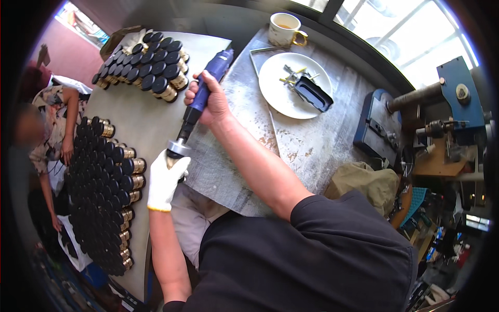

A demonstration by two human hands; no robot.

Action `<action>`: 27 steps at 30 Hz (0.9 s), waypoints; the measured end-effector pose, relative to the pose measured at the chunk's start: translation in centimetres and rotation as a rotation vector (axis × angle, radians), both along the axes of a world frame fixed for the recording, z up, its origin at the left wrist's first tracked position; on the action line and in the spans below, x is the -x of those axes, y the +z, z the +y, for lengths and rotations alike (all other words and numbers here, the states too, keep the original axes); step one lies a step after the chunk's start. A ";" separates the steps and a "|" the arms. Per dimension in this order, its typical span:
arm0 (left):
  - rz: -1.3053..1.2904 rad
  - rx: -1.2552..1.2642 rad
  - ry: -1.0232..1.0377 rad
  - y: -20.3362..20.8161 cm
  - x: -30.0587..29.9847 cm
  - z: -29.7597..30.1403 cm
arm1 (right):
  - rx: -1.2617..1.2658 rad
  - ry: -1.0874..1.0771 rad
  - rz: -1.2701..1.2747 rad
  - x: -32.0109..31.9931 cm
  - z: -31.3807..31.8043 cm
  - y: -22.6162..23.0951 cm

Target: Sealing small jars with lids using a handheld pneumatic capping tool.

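My right hand [210, 100] is bare and wrapped around a blue-purple power screwdriver [220, 63], which slants down to the left. At its lower end, a round silver head [178, 148] meets the top of my left hand [167, 180]. That hand wears a white knit glove with a yellow cuff. Its fingers are closed around a small brass-coloured piece [170, 162], mostly hidden by the glove and the silver head. To the left, many black-capped, brass-coloured cylinders [99, 182] stand packed together on a pale table [117, 136]. Another group of the same cylinders [148, 65] stands farther back.
Right of the screwdriver, a white plate [275, 96] on the worn grey bench holds a black tray [313, 94] and several small metal parts. Behind it are a mug [284, 29] and a hex key [254, 61]. A blue drill press [460, 93] stands far right. Another person [54, 119] is at far left.
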State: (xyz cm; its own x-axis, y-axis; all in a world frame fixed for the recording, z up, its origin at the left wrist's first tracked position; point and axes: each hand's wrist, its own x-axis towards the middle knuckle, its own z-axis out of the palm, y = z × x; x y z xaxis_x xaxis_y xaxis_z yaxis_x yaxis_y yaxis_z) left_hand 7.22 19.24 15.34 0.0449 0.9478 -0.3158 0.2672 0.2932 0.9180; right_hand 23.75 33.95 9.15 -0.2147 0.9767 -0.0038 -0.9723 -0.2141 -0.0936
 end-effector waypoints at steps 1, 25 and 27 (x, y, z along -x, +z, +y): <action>0.024 -0.090 0.036 0.2 -0.4 -0.4 | 0.009 -0.003 0.027 -0.2 0.0 -0.2; -0.294 -0.378 0.349 -2.1 0.1 -2.8 | -0.051 0.055 0.080 0.0 0.5 -1.3; -0.094 -0.497 0.299 -3.6 0.5 -2.5 | -0.096 0.061 0.079 -0.4 0.8 -2.3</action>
State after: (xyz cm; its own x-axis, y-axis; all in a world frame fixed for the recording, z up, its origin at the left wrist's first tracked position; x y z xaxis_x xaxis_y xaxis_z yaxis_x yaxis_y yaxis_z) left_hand 6.68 16.77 11.75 -0.2405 0.9570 0.1625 0.1497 -0.1289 0.9803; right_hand 24.11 34.70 6.90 -0.2696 0.9569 0.1079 -0.9629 -0.2667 -0.0404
